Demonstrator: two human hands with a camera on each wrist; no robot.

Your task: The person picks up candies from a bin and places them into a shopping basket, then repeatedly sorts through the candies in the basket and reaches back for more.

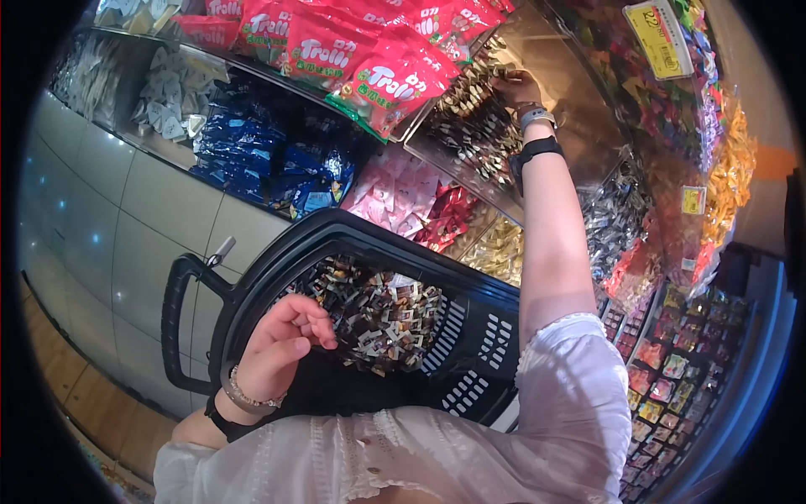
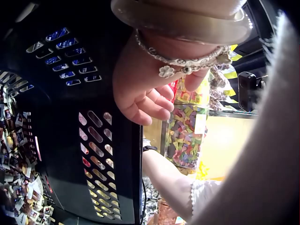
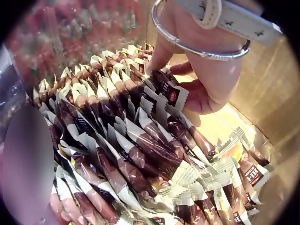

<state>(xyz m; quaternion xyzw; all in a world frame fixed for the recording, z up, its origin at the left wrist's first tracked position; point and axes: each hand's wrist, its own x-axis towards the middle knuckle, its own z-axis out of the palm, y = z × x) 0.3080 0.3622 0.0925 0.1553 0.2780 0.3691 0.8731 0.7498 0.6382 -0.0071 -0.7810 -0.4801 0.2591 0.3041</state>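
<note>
My right hand (image 1: 516,86) reaches into a clear-walled bin of brown wrapped candies (image 1: 474,126). In the right wrist view, the right hand (image 3: 206,70) has its thumb and curled fingers around a few dark brown candies (image 3: 166,89) with pale crimped ends. Rows of the same candies (image 3: 136,159) stand packed below it. My left hand (image 1: 290,336) hovers over a black shopping basket (image 1: 336,225), its fingers loosely bent and holding nothing. The left wrist view shows that hand (image 2: 145,96) beside the slotted basket wall. A heap of small wrapped candies (image 1: 386,323) lies inside the basket.
Red Trolli bags (image 1: 336,50) are piled beyond the bin. Nearby compartments hold blue packets (image 1: 239,130), pink packets (image 1: 395,189) and gold-wrapped sweets (image 1: 499,252). A yellow price tag (image 1: 659,38) hangs at the upper right. The basket's handle (image 1: 174,328) sticks out left.
</note>
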